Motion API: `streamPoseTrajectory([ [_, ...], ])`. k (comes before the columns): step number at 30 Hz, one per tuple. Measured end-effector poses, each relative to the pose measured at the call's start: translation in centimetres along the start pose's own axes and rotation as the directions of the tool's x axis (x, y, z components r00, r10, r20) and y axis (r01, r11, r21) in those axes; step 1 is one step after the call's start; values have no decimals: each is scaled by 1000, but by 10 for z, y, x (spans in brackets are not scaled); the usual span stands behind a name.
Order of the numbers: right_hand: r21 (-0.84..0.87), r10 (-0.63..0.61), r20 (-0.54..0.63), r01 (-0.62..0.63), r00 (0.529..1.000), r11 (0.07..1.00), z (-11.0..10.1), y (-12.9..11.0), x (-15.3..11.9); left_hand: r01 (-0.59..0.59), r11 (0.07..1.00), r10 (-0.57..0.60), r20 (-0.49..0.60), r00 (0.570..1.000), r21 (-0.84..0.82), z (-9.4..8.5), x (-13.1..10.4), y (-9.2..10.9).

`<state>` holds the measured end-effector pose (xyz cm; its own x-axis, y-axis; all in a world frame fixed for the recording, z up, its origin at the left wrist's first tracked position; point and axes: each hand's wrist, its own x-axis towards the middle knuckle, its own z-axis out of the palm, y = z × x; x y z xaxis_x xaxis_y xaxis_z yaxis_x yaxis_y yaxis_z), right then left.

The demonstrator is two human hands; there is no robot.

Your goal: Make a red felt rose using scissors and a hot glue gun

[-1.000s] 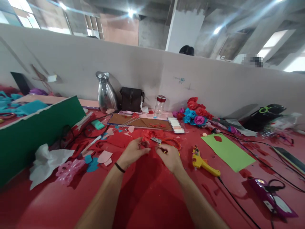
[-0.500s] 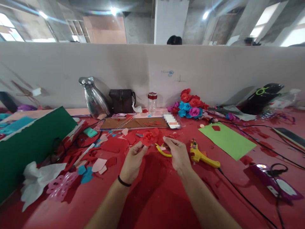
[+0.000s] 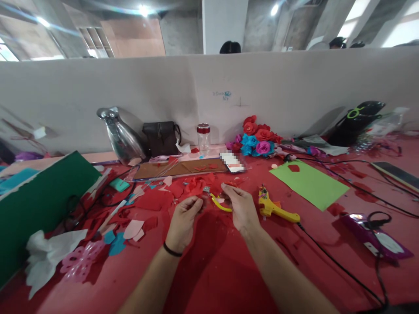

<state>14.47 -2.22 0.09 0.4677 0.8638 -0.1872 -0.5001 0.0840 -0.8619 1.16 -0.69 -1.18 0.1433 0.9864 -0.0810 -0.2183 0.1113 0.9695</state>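
My left hand (image 3: pixel 183 220), with a black band at the wrist, is pinched just under a red paper flower (image 3: pixel 195 186) and seems to hold it by its base over the red table (image 3: pixel 212 270). My right hand (image 3: pixel 241 208) is a little to the right, thumb and forefinger closed together near small red scraps. Whether anything is between those fingertips I cannot make out. Yellow-handled pliers (image 3: pixel 218 203) lie on the table between my two hands. A yellow glue gun (image 3: pixel 274 209) lies right of my right hand, its black cable running toward me.
A green sheet (image 3: pixel 309 183), a bunch of coloured paper flowers (image 3: pixel 257 139), a jar (image 3: pixel 203 137), a brown bag (image 3: pixel 160 138) and a silver vase (image 3: pixel 119 135) stand by the grey partition. A green board (image 3: pixel 39 200) and paper cut-outs fill the left side. A purple device (image 3: pixel 376 240) lies right.
The view tilted and swung. My left hand picked up the red flower, lifted it, and now holds it lower. My right hand left the pliers, and its fingers closed.
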Motion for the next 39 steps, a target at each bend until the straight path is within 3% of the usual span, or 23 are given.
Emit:
streamPoseTrajectory([
  [5, -2, 18, -2, -18, 1000, 1000, -1, 1, 0, -192, 968, 201, -45, 979, 161, -1, 0, -1],
  [10, 10, 14, 7, -14, 1000, 1000, -1, 1, 0, -246, 918, 273, -46, 961, 312, -6, -1, -4],
  [13, 24, 21, -3, -21, 1000, 999, 0, 1, 0, -239, 941, 257, -46, 965, 241, -4, 0, -6],
  [17, 59, 37, -15, -36, 999, 998, 2, 1, -1, -143, 987, 146, -47, 988, 67, 2, 0, -5],
  [21, 69, 37, -11, -36, 999, 997, 4, 2, -4, -63, 997, 65, -59, 996, 34, 6, -1, -5],
  [39, 84, -1, 51, -3, 999, 996, 14, 8, -17, -156, 973, 171, -79, 982, 170, 1, 3, -23],
])
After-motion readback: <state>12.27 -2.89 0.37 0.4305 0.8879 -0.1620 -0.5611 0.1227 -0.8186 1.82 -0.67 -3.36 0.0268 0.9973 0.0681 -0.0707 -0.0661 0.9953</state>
